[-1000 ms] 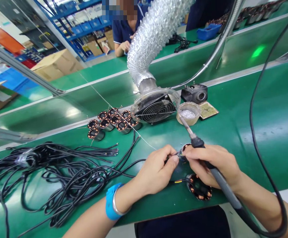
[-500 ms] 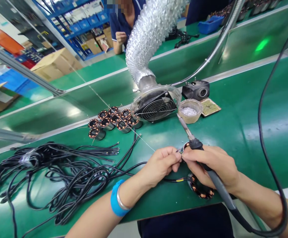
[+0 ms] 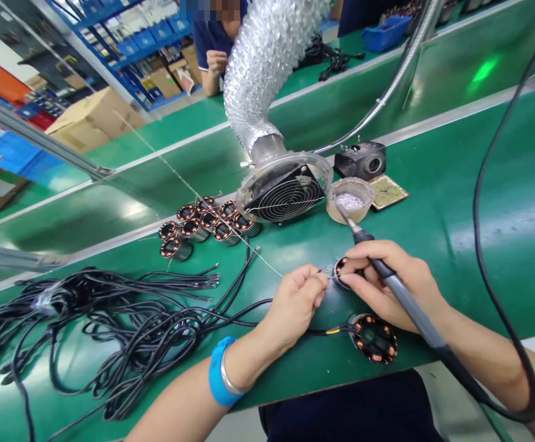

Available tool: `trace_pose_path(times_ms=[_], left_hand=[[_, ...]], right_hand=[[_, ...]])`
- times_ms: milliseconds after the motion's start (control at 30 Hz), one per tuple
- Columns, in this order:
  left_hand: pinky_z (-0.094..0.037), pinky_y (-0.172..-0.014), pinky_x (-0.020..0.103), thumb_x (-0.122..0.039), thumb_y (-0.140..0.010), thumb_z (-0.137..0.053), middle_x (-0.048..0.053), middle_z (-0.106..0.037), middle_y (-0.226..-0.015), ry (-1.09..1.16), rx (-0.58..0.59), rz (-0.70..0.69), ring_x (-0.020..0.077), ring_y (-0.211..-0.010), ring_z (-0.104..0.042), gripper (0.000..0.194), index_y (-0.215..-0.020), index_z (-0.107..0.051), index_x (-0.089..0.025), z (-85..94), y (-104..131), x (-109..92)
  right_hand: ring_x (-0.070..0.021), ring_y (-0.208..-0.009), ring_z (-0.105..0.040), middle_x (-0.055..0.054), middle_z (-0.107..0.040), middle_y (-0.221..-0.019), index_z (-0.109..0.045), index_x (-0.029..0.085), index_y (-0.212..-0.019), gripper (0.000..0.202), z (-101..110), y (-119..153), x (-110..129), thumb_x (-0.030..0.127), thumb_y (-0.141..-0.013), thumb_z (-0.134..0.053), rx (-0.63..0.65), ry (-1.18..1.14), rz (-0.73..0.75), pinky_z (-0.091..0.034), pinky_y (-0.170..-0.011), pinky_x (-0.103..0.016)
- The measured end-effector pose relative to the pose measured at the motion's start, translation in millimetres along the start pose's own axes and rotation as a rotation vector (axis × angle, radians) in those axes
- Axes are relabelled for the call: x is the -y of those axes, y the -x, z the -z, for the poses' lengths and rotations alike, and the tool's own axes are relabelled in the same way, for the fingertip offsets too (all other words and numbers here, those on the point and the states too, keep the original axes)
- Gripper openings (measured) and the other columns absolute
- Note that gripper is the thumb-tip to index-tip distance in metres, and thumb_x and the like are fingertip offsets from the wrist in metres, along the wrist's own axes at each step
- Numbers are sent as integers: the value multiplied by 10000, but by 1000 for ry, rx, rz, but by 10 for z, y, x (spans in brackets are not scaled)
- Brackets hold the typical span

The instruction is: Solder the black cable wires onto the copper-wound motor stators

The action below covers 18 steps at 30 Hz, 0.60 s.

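My right hand (image 3: 398, 285) is closed around a soldering iron (image 3: 403, 301), its tip pointing up and left at the edge of a round pot of solder (image 3: 350, 201). The thumb and forefinger of that hand meet at a small copper-wound stator (image 3: 339, 270), mostly hidden by the fingers. My left hand (image 3: 297, 301) pinches thin wire ends (image 3: 325, 270) just left of this stator. A fine solder-like strand (image 3: 267, 264) runs down from the upper left to the left hand. Below the hands lies another stator (image 3: 374, 339) with a black cable attached.
Several stators (image 3: 193, 229) stand in a group beside a fume extractor fan (image 3: 290, 196) with a silver duct (image 3: 267, 67). Black cables (image 3: 142, 331) cover the left of the green bench. A sponge tray (image 3: 387, 191) and iron holder (image 3: 362, 161) sit behind the pot. A co-worker (image 3: 214, 55) sits opposite.
My hands have drawn slightly apart, baring thin wires between them and more of the small stator. The soldering iron has shifted a little, and the lower stator is less covered.
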<state>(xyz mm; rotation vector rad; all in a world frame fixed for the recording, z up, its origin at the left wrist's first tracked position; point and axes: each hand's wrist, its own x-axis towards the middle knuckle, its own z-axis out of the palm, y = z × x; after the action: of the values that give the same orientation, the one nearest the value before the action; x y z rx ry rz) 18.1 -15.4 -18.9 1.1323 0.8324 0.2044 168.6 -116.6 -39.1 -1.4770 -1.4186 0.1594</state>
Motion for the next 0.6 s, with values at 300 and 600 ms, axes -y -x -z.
trace_pose_path(times_ms=[300, 600], left_hand=[[-162, -437, 204, -404, -753, -634, -113, -341, -467, -1, 2, 23, 28, -409, -192, 298, -646, -452, -195, -20, -13, -18], [-204, -468, 202, -405, -787, -629, -97, -372, -498, -21, -13, -23, 39, -442, -225, 298, -658, -471, -188, -3, 2, 51]], right_hand=[[-120, -744, -727, -21, -751, -972, -572, 211, -1246, 365, 92, -29, 38, 96, -904, -623, 28, 35, 109, -610, -673, -200], [-185, -666, -629, -54, -688, -847, -699, 231, -1192, 305, 381, 21, 214, 173, -914, -588, -143, -11, 162, -516, -555, -335]])
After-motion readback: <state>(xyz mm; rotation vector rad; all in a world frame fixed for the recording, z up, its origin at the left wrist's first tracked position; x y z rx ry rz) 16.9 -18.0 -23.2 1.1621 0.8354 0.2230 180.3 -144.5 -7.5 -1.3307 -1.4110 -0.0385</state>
